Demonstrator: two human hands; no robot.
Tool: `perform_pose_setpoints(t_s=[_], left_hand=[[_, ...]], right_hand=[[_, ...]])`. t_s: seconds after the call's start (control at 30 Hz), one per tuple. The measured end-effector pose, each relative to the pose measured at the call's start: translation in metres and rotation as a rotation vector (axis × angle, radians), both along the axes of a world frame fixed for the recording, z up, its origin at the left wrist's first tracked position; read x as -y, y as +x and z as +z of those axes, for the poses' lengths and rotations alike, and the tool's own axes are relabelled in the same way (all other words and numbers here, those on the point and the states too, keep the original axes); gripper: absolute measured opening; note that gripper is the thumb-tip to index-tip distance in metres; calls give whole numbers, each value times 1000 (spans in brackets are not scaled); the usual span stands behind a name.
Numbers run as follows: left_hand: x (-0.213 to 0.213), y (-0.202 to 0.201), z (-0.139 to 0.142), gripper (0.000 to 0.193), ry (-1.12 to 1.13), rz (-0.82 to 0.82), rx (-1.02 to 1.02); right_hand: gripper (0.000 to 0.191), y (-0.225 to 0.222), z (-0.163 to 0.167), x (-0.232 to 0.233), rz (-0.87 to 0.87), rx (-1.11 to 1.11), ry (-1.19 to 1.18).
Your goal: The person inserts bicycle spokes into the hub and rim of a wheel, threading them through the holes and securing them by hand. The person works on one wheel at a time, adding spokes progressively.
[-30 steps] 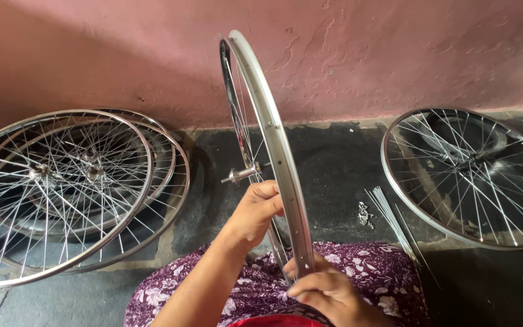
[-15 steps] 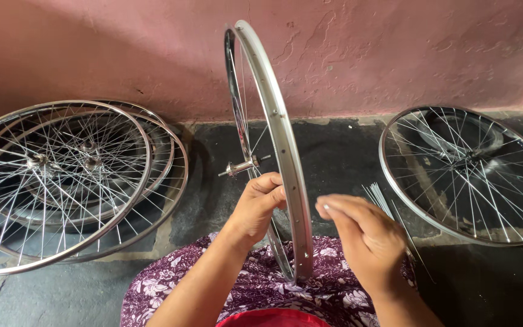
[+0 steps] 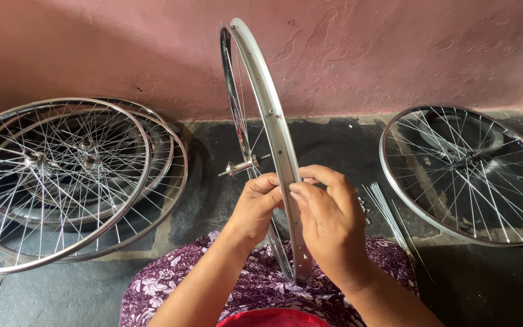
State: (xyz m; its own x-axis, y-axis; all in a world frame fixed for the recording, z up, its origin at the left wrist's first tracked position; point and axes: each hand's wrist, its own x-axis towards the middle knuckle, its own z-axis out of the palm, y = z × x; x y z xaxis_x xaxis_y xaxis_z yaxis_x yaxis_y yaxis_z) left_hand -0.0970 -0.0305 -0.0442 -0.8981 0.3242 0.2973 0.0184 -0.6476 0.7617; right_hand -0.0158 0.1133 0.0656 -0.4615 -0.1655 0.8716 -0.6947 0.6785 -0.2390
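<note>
An upright silver bicycle wheel rim (image 3: 266,103) with thin spokes and a hub axle (image 3: 241,166) stands edge-on in front of me, its lower part resting on my lap. My left hand (image 3: 255,206) grips the rim from the left side at mid height. My right hand (image 3: 328,221) presses its fingertips against the rim's outer face from the right, opposite the left hand. A patterned purple cloth (image 3: 261,287) covers my lap under the rim.
A stack of finished spoked wheels (image 3: 62,181) leans at the left by the pink wall (image 3: 394,48). Another spoked wheel (image 3: 467,172) lies flat at the right. A bundle of loose spokes (image 3: 388,212) lies on the dark floor beside my right hand.
My right hand rose from my lap to the rim and now pinches it opposite the left hand. The view shifted slightly.
</note>
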Motion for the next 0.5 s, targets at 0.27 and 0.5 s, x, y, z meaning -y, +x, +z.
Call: perform_pose_setpoints(t_s=[0.27,0.5], left_hand=[[-3,3,3,20,16,-1,-14],[-4,4,1,24,7,19,6]], right_hand=[[19,4,5,8,-72,-35,86],[21,5,2,7,-70,-105,107]])
